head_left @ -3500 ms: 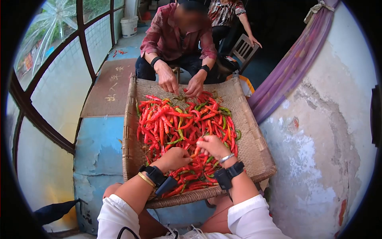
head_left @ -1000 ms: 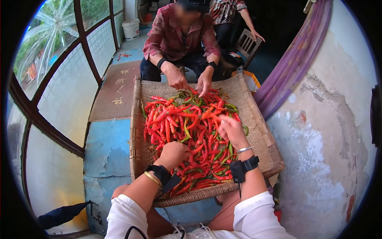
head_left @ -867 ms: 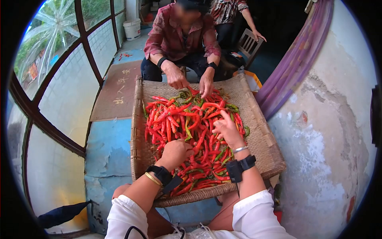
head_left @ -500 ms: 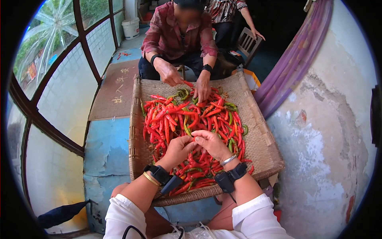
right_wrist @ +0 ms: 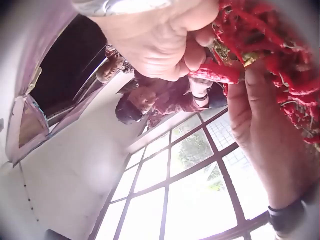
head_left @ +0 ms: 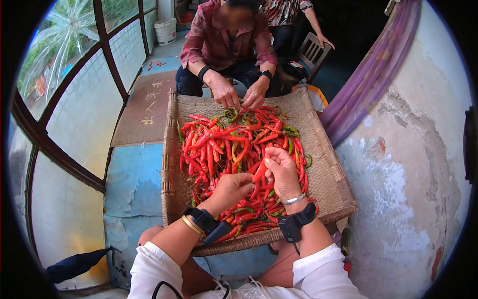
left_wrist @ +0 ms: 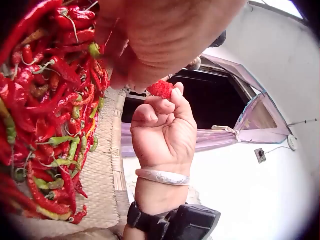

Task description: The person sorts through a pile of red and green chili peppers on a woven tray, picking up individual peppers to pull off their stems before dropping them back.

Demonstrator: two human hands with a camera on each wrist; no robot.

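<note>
In the head view, a red chili pepper (head_left: 260, 171) is stretched between both hands above a woven tray (head_left: 323, 172). My right hand (head_left: 283, 174) pinches one end of it between thumb and fingers. At the other end, the left hand (head_left: 230, 189) pinches with thumb and forefinger. The right wrist view shows the chili pepper (right_wrist: 216, 73) with the left hand's thumb and finger at its stem end. Below the hands lies a heap of chili peppers (head_left: 211, 149), mostly red with some green.
Across the tray sits another person (head_left: 226, 45), whose hands (head_left: 239, 97) meet over its far end. A wooden chair (head_left: 312, 52) and a white bucket (head_left: 165, 31) stand farther back. Windows (head_left: 74, 99) run along the left, a peeling wall (head_left: 388, 174) along the right.
The right hand reached out over the heap with spread fingers, then came back to the left hand. A red chili pepper now shows between them. The other person's hands have come together.
</note>
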